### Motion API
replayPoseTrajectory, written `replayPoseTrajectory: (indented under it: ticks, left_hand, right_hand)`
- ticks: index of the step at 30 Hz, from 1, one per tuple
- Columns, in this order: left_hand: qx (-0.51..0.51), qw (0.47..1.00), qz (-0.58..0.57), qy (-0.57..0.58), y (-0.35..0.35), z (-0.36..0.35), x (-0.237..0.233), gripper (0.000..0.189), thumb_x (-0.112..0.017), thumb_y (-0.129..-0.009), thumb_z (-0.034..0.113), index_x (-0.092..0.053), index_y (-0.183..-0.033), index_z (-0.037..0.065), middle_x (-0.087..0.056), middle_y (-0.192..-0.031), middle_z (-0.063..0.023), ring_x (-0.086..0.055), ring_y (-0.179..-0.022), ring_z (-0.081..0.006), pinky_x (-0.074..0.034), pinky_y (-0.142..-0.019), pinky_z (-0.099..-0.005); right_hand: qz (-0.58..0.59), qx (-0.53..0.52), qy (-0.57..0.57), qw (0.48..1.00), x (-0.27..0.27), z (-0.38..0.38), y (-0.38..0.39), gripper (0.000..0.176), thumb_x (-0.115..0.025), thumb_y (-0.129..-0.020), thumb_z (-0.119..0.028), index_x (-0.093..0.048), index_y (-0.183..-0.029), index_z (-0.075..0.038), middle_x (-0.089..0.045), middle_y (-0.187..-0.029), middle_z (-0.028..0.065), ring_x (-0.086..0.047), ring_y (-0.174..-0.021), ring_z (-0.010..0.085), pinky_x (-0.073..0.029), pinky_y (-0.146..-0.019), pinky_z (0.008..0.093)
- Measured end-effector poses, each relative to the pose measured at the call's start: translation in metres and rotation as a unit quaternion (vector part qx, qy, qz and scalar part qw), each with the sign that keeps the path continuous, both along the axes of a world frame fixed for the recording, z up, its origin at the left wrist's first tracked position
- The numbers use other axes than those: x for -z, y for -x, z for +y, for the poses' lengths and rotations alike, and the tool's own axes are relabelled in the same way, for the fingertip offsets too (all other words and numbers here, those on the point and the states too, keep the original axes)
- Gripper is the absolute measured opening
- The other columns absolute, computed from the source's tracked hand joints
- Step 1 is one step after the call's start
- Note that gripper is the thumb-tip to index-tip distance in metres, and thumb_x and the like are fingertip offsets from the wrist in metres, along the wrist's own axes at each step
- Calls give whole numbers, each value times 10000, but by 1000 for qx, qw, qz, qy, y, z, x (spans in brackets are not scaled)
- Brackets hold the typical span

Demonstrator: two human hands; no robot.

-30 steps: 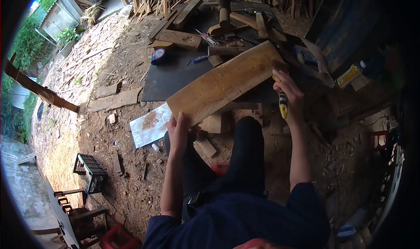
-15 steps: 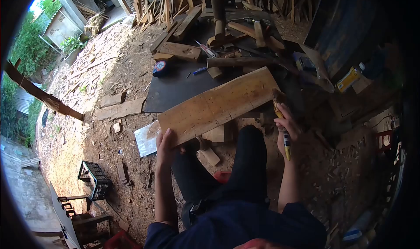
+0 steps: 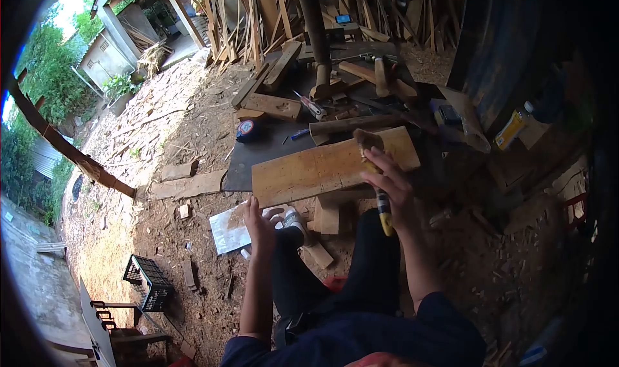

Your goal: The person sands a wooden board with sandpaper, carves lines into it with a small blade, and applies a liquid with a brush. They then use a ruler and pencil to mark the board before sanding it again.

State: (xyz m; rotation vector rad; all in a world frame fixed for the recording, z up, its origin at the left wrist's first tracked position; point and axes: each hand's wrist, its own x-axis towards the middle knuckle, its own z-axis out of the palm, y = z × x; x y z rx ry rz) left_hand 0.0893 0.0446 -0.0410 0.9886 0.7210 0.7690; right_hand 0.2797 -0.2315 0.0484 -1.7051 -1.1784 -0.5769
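Observation:
A flat wooden board [image 3: 303, 172] lies slantwise in front of me, across the near edge of the dark table and over a wood block [image 3: 330, 213]. My right hand [image 3: 392, 185] is closed round a paintbrush [image 3: 385, 213] with a yellow handle and a dark-and-white band. The brown bristles point away from me over the board's right part. At the board's near left corner is my left hand [image 3: 259, 226]. Its thumb tip meets the edge, while the other fingers are spread below the board, not wrapped round it.
On the dark table [image 3: 248, 157] are a blue tape measure [image 3: 245, 130], a screwdriver [image 3: 311, 106], a mallet [image 3: 382, 78] and several wood pieces. A silvery sheet [image 3: 229, 230] lies by my left hand. A black crate [image 3: 148, 282] stands at left; a yellow-labelled bottle [image 3: 512, 128] at right.
The paintbrush has moved left and inward over the board with my right hand. The board sits lower and flatter. My left hand's fingers have come out from under it and spread.

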Motion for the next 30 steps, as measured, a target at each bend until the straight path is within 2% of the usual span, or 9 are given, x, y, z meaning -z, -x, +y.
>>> replayPoseTrajectory:
  ticks: [3,6,8,9,12,21,24,26,30]
  left_hand:
    - [-94,988,71,-102,14,-37,-5,562,-625,-1086,413,-510,-1502,54,-574,-1358,-121,-638,-873,-150,-509,-753,-290]
    - [-128,931,98,-328,38,-85,-5,493,-595,-1105,360,-530,-1485,53,-627,-1250,-89,-618,-816,-102,-488,-737,-253]
    - [13,931,91,-352,54,-92,-1,476,-550,-1120,351,-542,-1469,26,-688,-1123,-64,-603,-790,-96,-489,-754,-256]
    - [135,949,72,-276,59,-99,-17,389,-541,-1145,287,-592,-1383,-16,-713,-1082,-85,-671,-926,-136,-514,-847,-276]
    - [308,943,-6,-125,49,-111,-40,424,-530,-1154,320,-595,-1353,-49,-739,-1073,-100,-708,-918,-153,-538,-836,-298]
    - [248,962,47,-107,24,-119,-48,315,-561,-1148,228,-658,-1258,-51,-581,-818,2,-556,-677,-89,-520,-637,-270]
    - [194,962,76,-174,17,-89,-57,304,-576,-1143,255,-667,-1014,-5,-543,-746,27,-524,-639,-68,-438,-560,-264]
    - [175,947,132,-235,4,-72,-84,362,-559,-1151,248,-702,-1232,-75,-515,-699,32,-479,-579,-54,-407,-533,-238]
    - [202,920,164,-293,-18,-21,-106,364,-593,-1136,274,-728,-1213,-55,-528,-689,58,-429,-543,-29,-317,-491,-242]
  right_hand:
    - [-64,-25,92,993,-6,38,4,289,-686,-901,5,-785,-1151,-101,-630,-1503,116,-521,-1479,358,-358,-1286,595]
    - [-75,-60,115,989,-2,67,19,317,-681,-905,-23,-802,-1176,-135,-598,-1534,103,-461,-1516,350,-309,-1294,639]
    - [-74,-75,121,987,11,81,29,294,-678,-919,-102,-813,-1175,-148,-573,-1563,99,-433,-1531,355,-279,-1298,652]
    - [-73,-77,122,987,17,86,35,288,-674,-925,-118,-815,-1173,-154,-574,-1566,95,-442,-1528,357,-280,-1298,645]
    - [-65,-94,141,983,31,88,46,289,-672,-953,-147,-804,-1210,-155,-563,-1575,98,-438,-1532,364,-285,-1293,649]
    - [53,18,116,992,39,6,26,510,-801,-916,-138,-691,-1415,-146,-556,-1570,104,-417,-1547,382,-271,-1282,666]
    - [40,122,127,984,50,-27,10,494,-777,-947,-169,-677,-1429,-142,-533,-1591,108,-405,-1555,374,-271,-1280,675]
    - [39,131,120,983,59,-35,3,499,-775,-946,-161,-671,-1434,-140,-535,-1589,106,-402,-1557,370,-290,-1283,647]
    - [25,131,105,986,62,-35,2,501,-784,-923,-141,-689,-1415,-150,-546,-1577,103,-427,-1539,359,-361,-1263,580]
